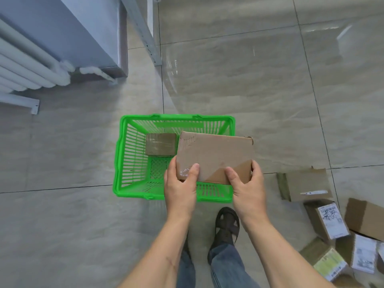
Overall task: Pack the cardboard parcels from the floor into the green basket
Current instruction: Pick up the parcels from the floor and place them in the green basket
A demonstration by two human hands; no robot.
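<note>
A green plastic basket [128, 154] stands on the tiled floor in front of me. One small taped cardboard parcel [160, 144] lies inside it at the far left. I hold a flat brown cardboard parcel [216, 154] level above the basket's right half. My left hand [180, 188] grips its near left corner, and my right hand [248, 188] grips its near right corner. Several more cardboard parcels lie on the floor at the right, the nearest a flat one [305, 185], others with white labels [326, 220].
A white radiator [25, 65] and a grey-blue cabinet [83, 32] stand at the upper left. A metal shelf leg [145, 32] runs down toward the basket. My sandalled foot [227, 223] is just behind the basket. Open tiled floor [249, 80] stretches beyond.
</note>
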